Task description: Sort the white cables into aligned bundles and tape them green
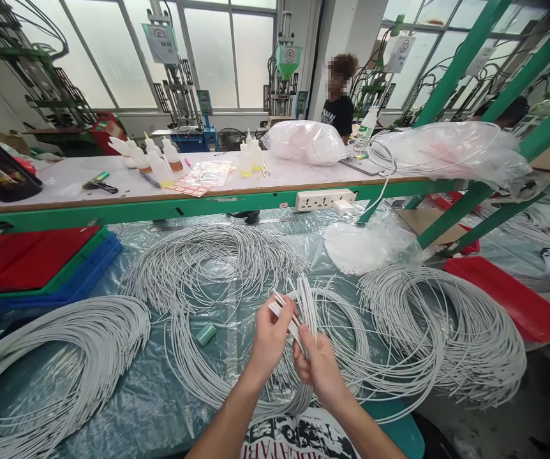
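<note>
Near the front of the plastic-covered table, my left hand is closed around the ends of a few thin white cables. Beside it, my right hand grips a thicker bundle of white cables, whose ends point up and away from me. The two hands are close together, and the left hand's cables slant across toward the right palm. From the bundle, long loops of cable spread left and right over the table. A small green roll lies inside the left loop.
Cable coils lie at the left, the back and the right. Stacked trays stand back left. A shelf holding squeeze bottles and plastic bags crosses behind, with a power strip on its edge. A person is beyond it.
</note>
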A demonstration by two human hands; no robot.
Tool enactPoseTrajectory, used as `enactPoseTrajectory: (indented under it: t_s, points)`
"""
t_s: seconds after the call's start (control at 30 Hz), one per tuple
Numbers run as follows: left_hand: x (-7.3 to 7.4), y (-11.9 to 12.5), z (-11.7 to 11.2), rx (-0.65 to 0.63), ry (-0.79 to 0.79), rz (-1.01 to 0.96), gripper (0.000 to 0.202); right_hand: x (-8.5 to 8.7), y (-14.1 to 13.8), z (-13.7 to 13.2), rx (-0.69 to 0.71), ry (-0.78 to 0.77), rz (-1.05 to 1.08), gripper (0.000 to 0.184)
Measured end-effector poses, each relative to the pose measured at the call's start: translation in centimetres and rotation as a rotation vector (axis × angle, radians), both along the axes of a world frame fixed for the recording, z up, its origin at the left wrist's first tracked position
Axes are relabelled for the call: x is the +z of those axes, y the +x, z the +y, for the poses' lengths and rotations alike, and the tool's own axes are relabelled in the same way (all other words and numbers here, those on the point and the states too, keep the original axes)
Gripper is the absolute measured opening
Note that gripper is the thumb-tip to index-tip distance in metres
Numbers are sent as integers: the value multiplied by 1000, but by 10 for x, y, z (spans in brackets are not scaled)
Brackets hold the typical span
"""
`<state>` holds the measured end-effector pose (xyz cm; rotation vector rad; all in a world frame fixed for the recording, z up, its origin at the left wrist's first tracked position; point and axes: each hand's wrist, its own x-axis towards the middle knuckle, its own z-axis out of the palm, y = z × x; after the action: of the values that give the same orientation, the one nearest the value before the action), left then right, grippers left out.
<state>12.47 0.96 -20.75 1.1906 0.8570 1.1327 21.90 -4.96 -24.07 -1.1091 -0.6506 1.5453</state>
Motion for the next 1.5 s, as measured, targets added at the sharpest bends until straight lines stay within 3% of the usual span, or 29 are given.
enactPoseTrajectory:
  t_s: [0.33, 0.67, 1.03, 1.5]
  points:
    - [-7, 1, 1, -9, -30, 29, 23, -2, 4, -1, -9, -7, -2, 61]
    - [-4, 2, 0, 38, -51, 32, 27, -3, 4, 0, 0, 16, -12, 59]
    - [-13, 2, -2, 57, -79, 162, 48, -3, 4, 0, -35, 5, -28, 58]
    - [-11, 3, 0, 132, -64, 116, 39, -3, 0, -1, -68, -14, -70, 61]
